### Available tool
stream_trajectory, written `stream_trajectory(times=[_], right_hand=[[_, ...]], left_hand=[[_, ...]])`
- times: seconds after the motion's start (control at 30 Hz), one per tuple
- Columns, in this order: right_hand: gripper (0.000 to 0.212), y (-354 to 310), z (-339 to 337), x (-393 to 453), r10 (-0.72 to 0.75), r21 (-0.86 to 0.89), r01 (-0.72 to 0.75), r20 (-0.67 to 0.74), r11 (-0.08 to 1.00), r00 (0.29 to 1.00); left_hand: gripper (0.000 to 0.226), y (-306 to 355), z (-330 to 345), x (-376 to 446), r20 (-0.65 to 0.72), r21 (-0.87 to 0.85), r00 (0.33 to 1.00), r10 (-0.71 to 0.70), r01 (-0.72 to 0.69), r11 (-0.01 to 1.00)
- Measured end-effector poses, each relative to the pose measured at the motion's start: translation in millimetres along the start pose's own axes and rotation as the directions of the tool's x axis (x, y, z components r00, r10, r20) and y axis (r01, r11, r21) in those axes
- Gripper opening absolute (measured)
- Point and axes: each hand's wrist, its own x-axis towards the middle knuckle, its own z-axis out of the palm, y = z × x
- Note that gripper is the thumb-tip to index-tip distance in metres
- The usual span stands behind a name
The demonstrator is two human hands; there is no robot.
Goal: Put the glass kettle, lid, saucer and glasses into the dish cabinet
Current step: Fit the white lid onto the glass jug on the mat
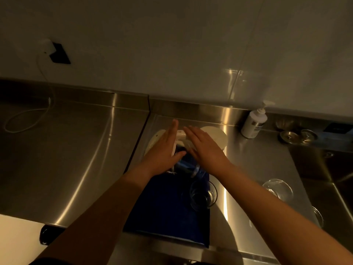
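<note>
Two hands, left hand [164, 150] and right hand [206, 148], one glass kettle [183, 148], one blue cloth [168, 211], one tumbler [203, 194], one upturned glass [278, 189], one pump bottle [254, 123], one white cable [28, 119]

White pump bottle [253, 123] against the backsplash, blue cloth [168, 213] on steel counter [72, 150]

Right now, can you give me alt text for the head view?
Both hands, left hand and right hand, reach flat-fingered over a glass kettle on a blue towel on a steel counter. A glass stands on the towel; a soap bottle is behind.
</note>
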Motion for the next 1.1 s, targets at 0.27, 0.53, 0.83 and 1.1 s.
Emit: stream_trajectory(times=[0.27,0.53,0.83,1.1], right_hand=[[0.042,20,-5,-13,0.17,0.339,-0.137,-0.069,0.931,0.983],[0.04,28,-16,-12,0.11,0.288,-0.104,-0.005,0.952,0.994],[0.046,38,-21,-19,0.119,0.315,-0.118,0.016,0.942,0.993],[0.061,38,-9,-14,-0.135,-0.159,0.147,0.085,0.976,0.987]], left_hand=[[0.126,-41,-7,-15,0.162,0.198,0.959,-0.231,0.198,0.96],[0.137,-33,-5,7,0.325,0.224,0.925,-0.195,0.125,0.967],[0.135,-25,-4,25,0.396,0.209,0.905,-0.157,0.078,0.975],[0.132,-9,6,32,0.416,0.277,0.892,-0.176,0.06,0.959]])
